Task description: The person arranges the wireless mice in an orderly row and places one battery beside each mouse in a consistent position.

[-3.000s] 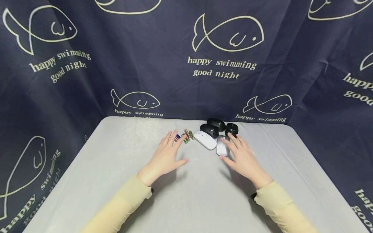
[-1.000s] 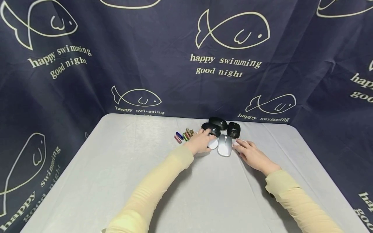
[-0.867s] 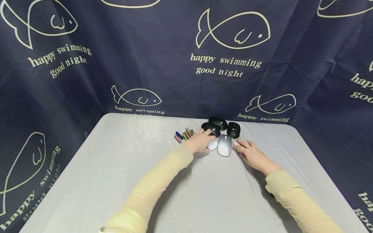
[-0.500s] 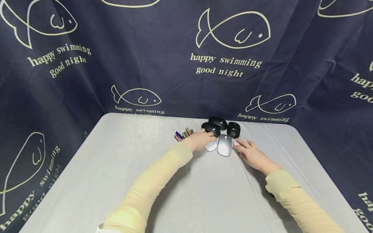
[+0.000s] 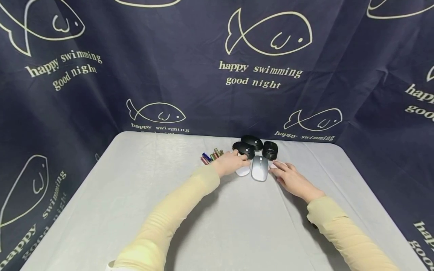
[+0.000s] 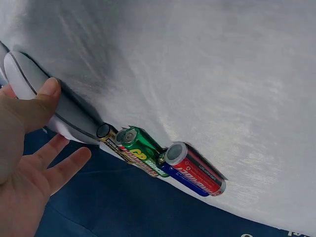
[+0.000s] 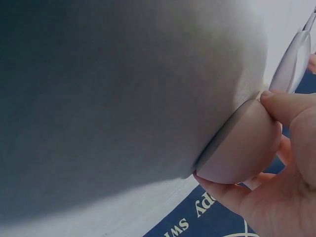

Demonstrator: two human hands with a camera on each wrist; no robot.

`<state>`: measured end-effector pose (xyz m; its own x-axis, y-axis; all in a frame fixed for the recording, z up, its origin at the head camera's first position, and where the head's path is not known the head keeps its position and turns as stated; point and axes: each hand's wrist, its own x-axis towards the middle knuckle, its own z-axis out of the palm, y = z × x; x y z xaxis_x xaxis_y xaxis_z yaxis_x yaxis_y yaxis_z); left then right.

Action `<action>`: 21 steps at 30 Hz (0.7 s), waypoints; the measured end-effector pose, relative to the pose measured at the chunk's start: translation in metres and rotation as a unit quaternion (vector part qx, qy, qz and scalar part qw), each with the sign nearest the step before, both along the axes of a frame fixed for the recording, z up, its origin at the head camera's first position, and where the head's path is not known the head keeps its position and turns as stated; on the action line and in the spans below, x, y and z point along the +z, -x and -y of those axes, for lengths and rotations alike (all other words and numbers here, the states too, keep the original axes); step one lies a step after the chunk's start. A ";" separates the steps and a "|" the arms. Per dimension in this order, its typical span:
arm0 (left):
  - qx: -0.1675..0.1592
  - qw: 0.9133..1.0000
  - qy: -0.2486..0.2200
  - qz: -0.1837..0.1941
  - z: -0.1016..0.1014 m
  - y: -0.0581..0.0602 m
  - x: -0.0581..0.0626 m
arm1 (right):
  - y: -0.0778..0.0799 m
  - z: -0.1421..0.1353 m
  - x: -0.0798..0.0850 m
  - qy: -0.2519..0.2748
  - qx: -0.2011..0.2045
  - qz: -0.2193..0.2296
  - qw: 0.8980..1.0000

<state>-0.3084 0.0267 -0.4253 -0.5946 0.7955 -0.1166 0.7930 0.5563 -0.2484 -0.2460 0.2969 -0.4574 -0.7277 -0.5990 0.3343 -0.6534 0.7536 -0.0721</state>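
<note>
In the head view my left hand (image 5: 230, 164) reaches over a white computer mouse (image 5: 242, 171), covering much of it. The left wrist view has the thumb against the near side of that mouse (image 6: 74, 116) and fingers behind it, gripping it. My right hand (image 5: 293, 180) holds a pale pinkish mouse (image 7: 242, 148) between thumb and fingers, on the right of the group. Between the hands lies a silver-grey mouse (image 5: 259, 169), touched by neither hand. Several batteries (image 5: 217, 152) lie left of the left fingers, among them a green one (image 6: 140, 148) and a red one (image 6: 197, 170).
Three black mice stand behind: one at the back (image 5: 251, 140), one by the left fingertips (image 5: 241, 147) and one at the right (image 5: 270, 151). The pale table (image 5: 234, 226) ends just beyond them, where a dark blue fish-print curtain (image 5: 190, 67) hangs.
Three seconds ago both hands were spread, the right over the silver mouse. Since then the left has gripped the white mouse and the right the pinkish one. Lately the left hand shifted slightly.
</note>
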 end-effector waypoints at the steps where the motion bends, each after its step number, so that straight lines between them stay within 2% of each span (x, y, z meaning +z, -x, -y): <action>1: -0.003 1.000 -0.002 -0.003 0.001 -0.001 0.001 | -0.001 0.001 0.001 0.001 -0.002 0.001 1.000; 14: -0.041 0.997 -0.028 -0.066 0.020 -0.008 0.016 | -0.003 0.003 0.004 -0.002 -0.007 0.006 1.000; 21: -0.043 0.996 -0.039 -0.072 0.035 -0.017 0.029 | -0.003 0.004 0.004 0.004 0.002 -0.003 1.000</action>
<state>-0.2916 -0.0079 -0.3965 -0.5305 0.8472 0.0297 0.7973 0.5106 -0.3218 -0.2429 0.2934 -0.4530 -0.7229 -0.5995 0.3435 -0.6570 0.7504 -0.0729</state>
